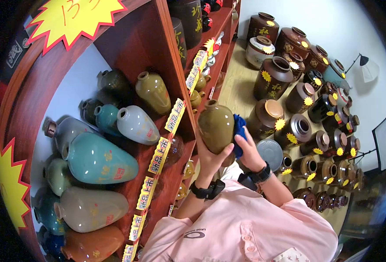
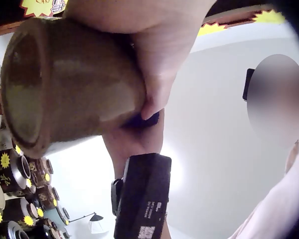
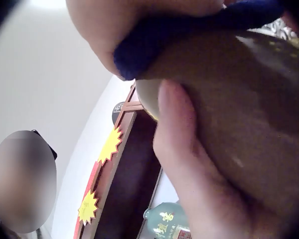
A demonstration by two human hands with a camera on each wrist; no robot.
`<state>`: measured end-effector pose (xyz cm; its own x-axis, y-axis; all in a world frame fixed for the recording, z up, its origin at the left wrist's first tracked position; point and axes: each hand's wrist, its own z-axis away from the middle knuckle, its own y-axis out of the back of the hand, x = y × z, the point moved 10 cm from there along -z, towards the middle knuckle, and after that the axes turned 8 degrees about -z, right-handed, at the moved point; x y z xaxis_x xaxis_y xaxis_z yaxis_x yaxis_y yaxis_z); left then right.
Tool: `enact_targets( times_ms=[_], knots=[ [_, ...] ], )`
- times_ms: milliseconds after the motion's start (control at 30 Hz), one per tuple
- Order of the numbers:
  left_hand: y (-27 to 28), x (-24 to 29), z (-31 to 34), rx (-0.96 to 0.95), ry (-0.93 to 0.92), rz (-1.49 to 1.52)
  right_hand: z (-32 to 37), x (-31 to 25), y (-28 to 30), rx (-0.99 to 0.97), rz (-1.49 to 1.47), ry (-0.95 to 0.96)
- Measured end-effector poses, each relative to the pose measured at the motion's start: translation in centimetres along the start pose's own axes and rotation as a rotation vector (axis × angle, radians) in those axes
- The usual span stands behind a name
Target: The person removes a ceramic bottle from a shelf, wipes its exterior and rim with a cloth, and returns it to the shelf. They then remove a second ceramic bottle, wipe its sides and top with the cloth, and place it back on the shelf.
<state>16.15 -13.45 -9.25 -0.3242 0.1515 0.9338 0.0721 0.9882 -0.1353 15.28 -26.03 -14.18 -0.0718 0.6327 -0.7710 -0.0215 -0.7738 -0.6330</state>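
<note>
A glossy olive-brown pottery jar (image 1: 215,127) with a small mouth is held up, tilted, in front of the wooden shelf. My left hand (image 1: 212,160) grips its lower part, the thumb lying along its side. In the left wrist view the jar's ringed base (image 2: 42,94) faces the camera. My right hand (image 1: 250,150) holds a bunched blue cloth (image 1: 240,124) against the jar's right side. The right wrist view shows the cloth (image 3: 159,42) flat on the glazed wall, with the left thumb (image 3: 177,119) close below it.
On the left, a shelf compartment holds several glazed jars, among them a turquoise jar (image 1: 103,158) and a pale blue-grey jar (image 1: 137,125). Yellow price labels (image 1: 159,155) line the shelf edge. Several dark lidded crocks stand on the floor at right, near a grey round lid (image 1: 269,153).
</note>
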Motion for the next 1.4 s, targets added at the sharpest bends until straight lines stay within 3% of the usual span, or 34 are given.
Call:
enact_targets(
  times_ms=[133,333,367,467,567,800,900,933,1100,1200,1333,1400],
  knots=[
    [2.0,-0.4,-0.8,0.065,-0.007,-0.070,1.2,2.7,0.2,-0.052,0.081,-0.098],
    [2.8,-2.2,-0.9,0.102,0.028,0.077,1.1,3.2,-0.6,-0.135,-0.235,-0.184],
    [2.8,-2.7,-0.7,0.102,0.048,0.118,0.6,3.8,1.5,-0.161,0.120,-0.064],
    [2.3,-3.8,-0.1,0.050,0.160,0.268,1.1,3.2,1.1,-0.087,0.023,-0.057],
    [2.2,-4.2,-0.4,0.011,0.155,0.270,1.9,1.0,-1.2,-0.042,-0.079,-0.009],
    [1.9,-2.9,-0.7,0.062,0.144,0.168,1.9,-0.5,-0.8,0.060,0.280,0.111],
    [2.2,-4.0,-1.0,0.090,0.105,0.094,2.3,-1.3,-2.0,-0.048,0.641,0.344],
    [2.1,-3.7,-1.1,0.076,0.099,0.099,2.5,-1.6,-2.6,-0.078,0.769,0.446],
    [0.7,-1.7,-0.7,-0.055,-0.007,0.021,1.5,-2.6,-2.6,-0.094,0.507,0.411],
    [-0.1,-1.4,-0.4,-0.192,-0.147,-0.256,0.7,-4.7,-2.6,-0.074,0.377,0.370],
    [-1.4,-0.5,-0.3,-0.359,-0.031,-0.264,0.9,-8.3,-4.4,-0.094,0.537,0.423],
    [-1.6,0.5,-0.2,-0.400,-0.059,-0.333,0.8,-9.7,-5.4,-0.151,0.708,0.457]
  ],
)
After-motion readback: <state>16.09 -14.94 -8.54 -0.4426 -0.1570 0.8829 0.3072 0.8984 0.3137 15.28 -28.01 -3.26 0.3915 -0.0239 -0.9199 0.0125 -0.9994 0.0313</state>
